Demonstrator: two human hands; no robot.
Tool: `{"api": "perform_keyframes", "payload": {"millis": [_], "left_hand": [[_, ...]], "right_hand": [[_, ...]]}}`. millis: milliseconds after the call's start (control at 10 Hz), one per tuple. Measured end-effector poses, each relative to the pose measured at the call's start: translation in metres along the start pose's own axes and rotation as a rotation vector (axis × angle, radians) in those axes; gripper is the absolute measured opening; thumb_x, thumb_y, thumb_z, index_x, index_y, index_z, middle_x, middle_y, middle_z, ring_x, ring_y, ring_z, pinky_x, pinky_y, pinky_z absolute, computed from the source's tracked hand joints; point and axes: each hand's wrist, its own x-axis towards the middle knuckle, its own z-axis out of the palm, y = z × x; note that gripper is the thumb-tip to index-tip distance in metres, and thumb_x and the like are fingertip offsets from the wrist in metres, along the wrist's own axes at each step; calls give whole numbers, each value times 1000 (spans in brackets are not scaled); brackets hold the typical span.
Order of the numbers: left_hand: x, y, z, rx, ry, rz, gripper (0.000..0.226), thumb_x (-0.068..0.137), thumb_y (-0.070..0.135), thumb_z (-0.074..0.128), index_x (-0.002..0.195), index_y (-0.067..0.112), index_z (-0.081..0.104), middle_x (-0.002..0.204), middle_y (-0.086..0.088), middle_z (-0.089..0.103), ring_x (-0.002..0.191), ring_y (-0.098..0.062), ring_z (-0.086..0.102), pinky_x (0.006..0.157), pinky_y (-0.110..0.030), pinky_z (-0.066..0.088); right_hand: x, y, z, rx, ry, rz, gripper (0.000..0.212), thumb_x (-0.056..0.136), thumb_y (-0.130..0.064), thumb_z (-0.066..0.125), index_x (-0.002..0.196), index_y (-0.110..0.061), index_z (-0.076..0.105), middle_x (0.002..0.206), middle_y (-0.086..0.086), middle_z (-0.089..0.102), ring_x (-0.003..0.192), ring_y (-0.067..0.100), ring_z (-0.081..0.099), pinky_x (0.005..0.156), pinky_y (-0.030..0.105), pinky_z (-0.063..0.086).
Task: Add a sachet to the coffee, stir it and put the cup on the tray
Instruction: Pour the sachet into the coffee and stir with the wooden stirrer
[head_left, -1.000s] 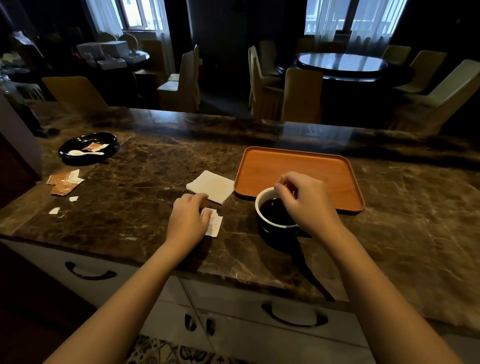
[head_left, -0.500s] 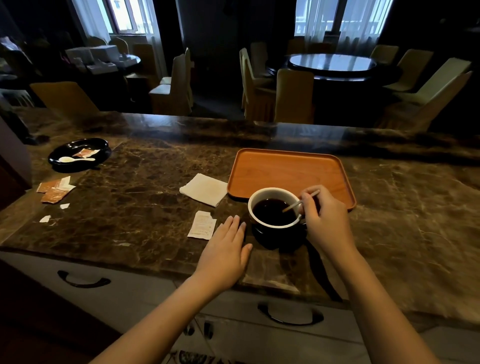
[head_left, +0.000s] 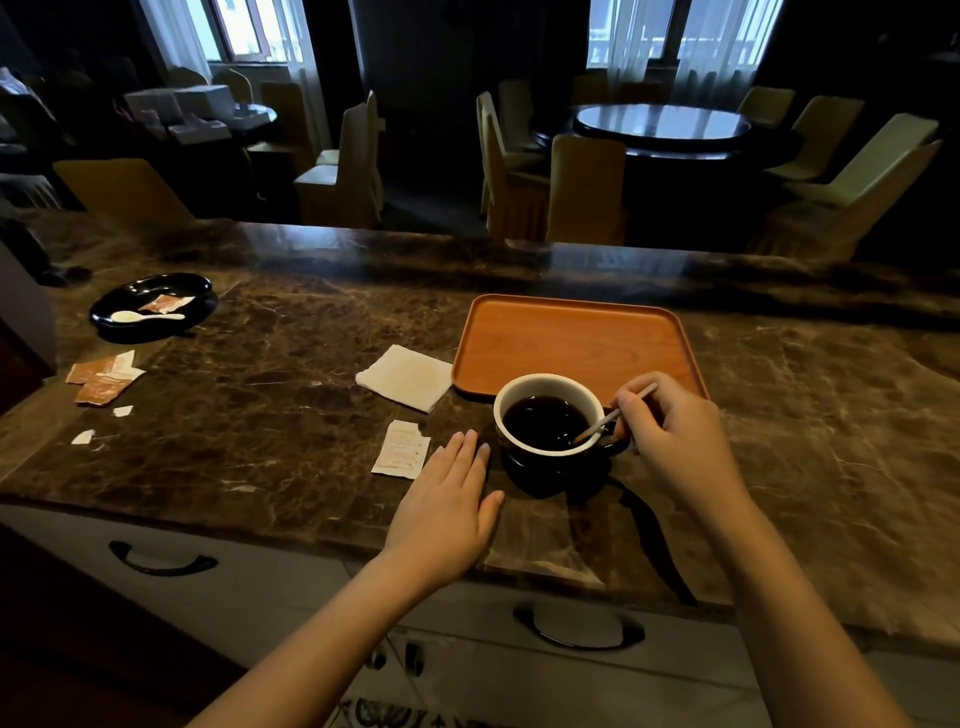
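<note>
A black cup (head_left: 524, 457) with a white inside holds dark coffee and stands on the marble counter, just in front of the orange tray (head_left: 571, 338). My right hand (head_left: 670, 436) pinches a thin stir stick (head_left: 605, 420) whose lower end dips into the coffee at the cup's right rim. My left hand (head_left: 449, 499) lies flat on the counter, fingers together, just left of the cup and holding nothing. A torn white sachet (head_left: 401, 450) lies flat beside its fingertips.
A folded white napkin (head_left: 405, 376) lies left of the tray. At the far left sit a black dish (head_left: 150, 306) with a white spoon and a sachet, some brown sachets (head_left: 104, 376) and paper scraps. Drawers with handles run below the counter's front edge.
My left hand let go of the sachet and moved right, settling flat beside the cup. My right hand shifted from over the cup to its right side, holding the stick in the coffee.
</note>
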Motion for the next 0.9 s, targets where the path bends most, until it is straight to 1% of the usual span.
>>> {"api": "perform_keyframes", "payload": {"millis": [100,200,300,500,600,700,800,900], "left_hand": [[0,0,0,-2,4,1,57,95,45,22,144,19,11,157,0,5,143,-12,-2,110,-24,-6],[0,0,1,-4,5,0,57,95,45,22,144,19,11,157,0,6,143,-12,-2,110,-24,-6],[0,0,1,-4,10,-2,57,95,45,21,145,20,11,157,0,6,143,-12,-2,110,-24,-6],[-1,0,1,-4,12,-6,56,95,45,22,144,20,11,157,0,6,143,-11,-2,110,-24,-6],[-1,0,1,-17,21,-7,56,95,45,23,144,20,12,157,0,7,143,-11,-1,111,-24,-4],[-1,0,2,-14,23,-8,57,95,45,23,144,20,12,157,0,7,143,-11,-1,112,-25,-4],[-1,-1,3,-7,25,-9,57,95,46,22,144,20,12,157,0,7,143,-11,-1,112,-25,-4],[-1,0,3,-17,28,-12,57,95,45,23,144,20,12,157,0,7,143,-11,-1,113,-26,-3]], "right_hand": [[4,2,2,-8,58,-6,13,93,-17,49,85,-17,60,71,0,64,67,12,62,57,26,51],[7,2,10,-8,71,-15,11,93,-17,49,87,-18,59,72,-3,63,66,9,61,55,20,49],[9,1,19,30,75,1,11,93,-17,49,89,-16,60,71,-3,63,65,8,61,56,21,48],[3,-5,30,143,1,35,15,94,-18,47,90,-15,61,73,2,65,65,13,61,62,26,50],[-2,-8,27,149,-56,16,16,94,-18,47,90,-14,61,74,3,65,63,12,59,61,25,49],[-4,-10,18,130,-113,0,15,93,-16,48,88,-16,62,73,2,65,61,7,58,56,17,45],[-2,-10,5,56,-133,-6,15,93,-18,48,85,-18,61,71,2,65,60,5,59,50,14,45],[5,-9,-5,-57,-82,-16,15,93,-20,48,83,-17,59,71,0,63,65,12,61,55,25,49]]}}
